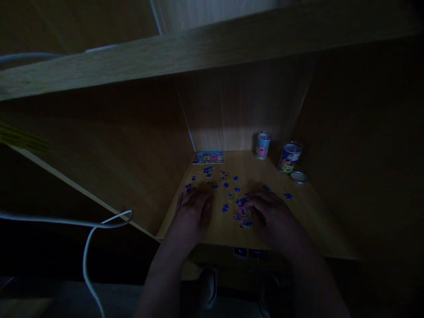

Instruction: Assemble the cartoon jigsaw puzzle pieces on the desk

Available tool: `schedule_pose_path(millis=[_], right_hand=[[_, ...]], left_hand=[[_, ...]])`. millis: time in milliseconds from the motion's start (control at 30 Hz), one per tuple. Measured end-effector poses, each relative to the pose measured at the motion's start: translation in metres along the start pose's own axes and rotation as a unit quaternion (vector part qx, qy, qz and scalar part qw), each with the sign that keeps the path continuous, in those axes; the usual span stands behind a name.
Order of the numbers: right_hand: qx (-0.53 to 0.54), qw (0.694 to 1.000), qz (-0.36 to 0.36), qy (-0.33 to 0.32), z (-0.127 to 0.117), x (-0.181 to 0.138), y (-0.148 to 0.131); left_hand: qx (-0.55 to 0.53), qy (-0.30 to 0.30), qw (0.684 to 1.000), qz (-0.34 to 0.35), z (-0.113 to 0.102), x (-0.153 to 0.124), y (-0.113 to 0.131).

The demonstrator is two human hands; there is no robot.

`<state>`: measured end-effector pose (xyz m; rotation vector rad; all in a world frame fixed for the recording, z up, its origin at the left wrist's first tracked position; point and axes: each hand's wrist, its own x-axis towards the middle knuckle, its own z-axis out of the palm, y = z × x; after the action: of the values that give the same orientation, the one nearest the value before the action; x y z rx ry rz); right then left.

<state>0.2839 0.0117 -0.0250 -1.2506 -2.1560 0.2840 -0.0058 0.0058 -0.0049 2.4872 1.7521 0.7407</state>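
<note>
In the head view, small jigsaw puzzle pieces (226, 185), mostly blue with some yellow, lie scattered over the wooden desk top. A partly joined patch of puzzle (243, 214), pink, green and blue, lies near the front edge. My right hand (270, 214) is bent over the patch's right side, its fingertips closed at a blue puzzle piece (243, 202) on the upper edge; dim light blurs the exact grip. Left of the patch, my left hand (194, 212) is low over the desk, fingers loosely curved and apart, with nothing visible in them.
A picture card (208, 157) lies at the back left. Two cartoon-printed cans, one blue and pink (263, 145) and one blue and yellow (289, 157), stand at the back right beside a round lid (299, 177). A shelf edge (198, 48) crosses above; a white cable (88, 247) hangs left.
</note>
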Motion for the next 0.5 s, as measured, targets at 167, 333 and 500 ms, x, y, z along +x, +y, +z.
schedule_pose_path(millis=[167,333,500], right_hand=[[-0.009,1.000,-0.002,0.010,0.001,0.000,0.000],[-0.013,1.000,0.001,0.012,0.002,-0.001,-0.001],[-0.005,1.000,0.004,0.010,0.002,-0.001,-0.002]], left_hand=[[-0.127,-0.002,0.991,0.048,-0.006,-0.010,0.005],[-0.095,0.077,0.992,0.011,-0.001,-0.005,-0.010],[-0.050,0.054,0.997,0.028,0.006,-0.001,-0.006]])
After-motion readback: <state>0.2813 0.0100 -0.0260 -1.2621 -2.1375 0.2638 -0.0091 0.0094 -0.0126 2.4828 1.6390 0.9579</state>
